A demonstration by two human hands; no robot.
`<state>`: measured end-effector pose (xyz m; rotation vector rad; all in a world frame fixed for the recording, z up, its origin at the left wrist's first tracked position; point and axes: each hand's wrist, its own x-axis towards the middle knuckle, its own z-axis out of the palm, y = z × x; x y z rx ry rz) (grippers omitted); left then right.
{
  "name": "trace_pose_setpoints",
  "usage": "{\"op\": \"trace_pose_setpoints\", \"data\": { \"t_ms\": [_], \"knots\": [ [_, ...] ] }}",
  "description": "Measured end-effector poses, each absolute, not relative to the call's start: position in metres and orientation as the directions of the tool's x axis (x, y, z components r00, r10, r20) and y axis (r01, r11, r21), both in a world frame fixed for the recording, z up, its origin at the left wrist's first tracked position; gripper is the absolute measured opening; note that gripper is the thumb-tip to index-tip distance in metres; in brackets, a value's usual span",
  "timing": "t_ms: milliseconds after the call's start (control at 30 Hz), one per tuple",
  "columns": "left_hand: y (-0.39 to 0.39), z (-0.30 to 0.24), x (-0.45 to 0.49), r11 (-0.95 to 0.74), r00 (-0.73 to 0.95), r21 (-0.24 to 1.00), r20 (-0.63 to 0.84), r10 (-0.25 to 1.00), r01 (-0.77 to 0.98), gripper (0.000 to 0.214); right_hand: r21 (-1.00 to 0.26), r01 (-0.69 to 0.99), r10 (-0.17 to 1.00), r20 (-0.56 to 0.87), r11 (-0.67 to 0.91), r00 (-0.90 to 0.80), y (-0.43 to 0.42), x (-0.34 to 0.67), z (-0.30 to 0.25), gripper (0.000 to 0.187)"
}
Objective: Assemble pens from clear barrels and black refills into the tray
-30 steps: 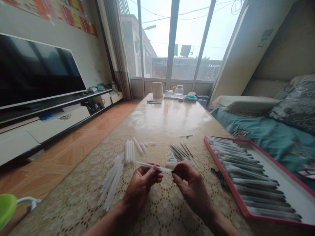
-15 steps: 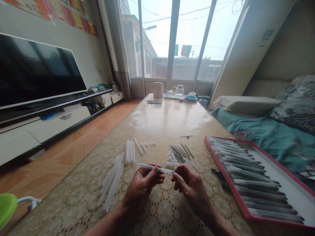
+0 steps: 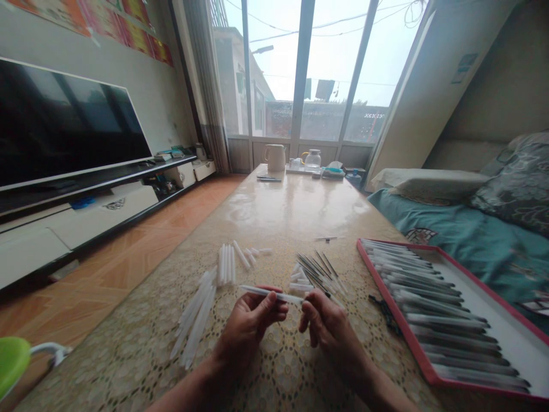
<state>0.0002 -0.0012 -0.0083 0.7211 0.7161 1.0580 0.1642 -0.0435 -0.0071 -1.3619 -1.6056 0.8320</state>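
My left hand (image 3: 251, 324) is closed round a white pen barrel (image 3: 270, 294), holding it level above the table. My right hand (image 3: 328, 327) pinches at the barrel's right end, where a thin dark refill tip shows. Just beyond the hands lie a fan of dark refills (image 3: 316, 266) and a few small white caps (image 3: 297, 280). To the left, loose white barrels (image 3: 198, 312) lie in a slanted heap, with a neat bundle of white tubes (image 3: 225, 264) behind them.
A red-rimmed tray (image 3: 388, 312) of finished pens lies at the right on the lace-covered table (image 3: 266, 217). A white jug (image 3: 275, 157) and glass kettle (image 3: 313, 158) stand at the far end. A green cup (image 3: 12, 361) is at the left edge. Bedding lies right, a television left.
Both hands have sunk slightly toward me with the barrel. The right hand's fingers have shifted at the barrel's end; the dark tip shows less.
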Motion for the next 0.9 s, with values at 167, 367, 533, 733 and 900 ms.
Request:
{"op": "trace_pose_setpoints", "data": {
  "t_ms": [167,367,533,733,900],
  "knots": [
    [-0.0015,-0.0063,0.0003,0.325,0.315,0.806,-0.182,0.931,-0.494,0.022,-0.866,0.458,0.976,0.216,0.201,-0.02,-0.0423,0.1646,-0.0087,0.037],
    [-0.0012,-0.0084,0.0009,0.324,0.33,0.808,-0.171,0.928,-0.492,0.023,-0.881,0.438,0.982,0.188,0.181,-0.028,-0.0414,0.1651,-0.0068,0.037],
    [-0.0005,-0.0092,0.0015,0.314,0.315,0.807,-0.168,0.934,-0.5,0.022,-0.888,0.416,0.979,0.199,0.195,-0.035,-0.0402,0.1673,-0.006,0.033],
    [-0.0007,-0.0064,0.0013,0.326,0.344,0.813,-0.166,0.924,-0.483,0.022,-0.883,0.431,0.981,0.192,0.187,-0.031,-0.0393,0.167,-0.0063,0.039],
    [-0.0016,-0.0038,0.0011,0.328,0.338,0.812,-0.172,0.925,-0.483,0.022,-0.902,0.395,0.983,0.178,0.177,-0.036,-0.0386,0.1675,-0.0049,0.034]
  ]
}}
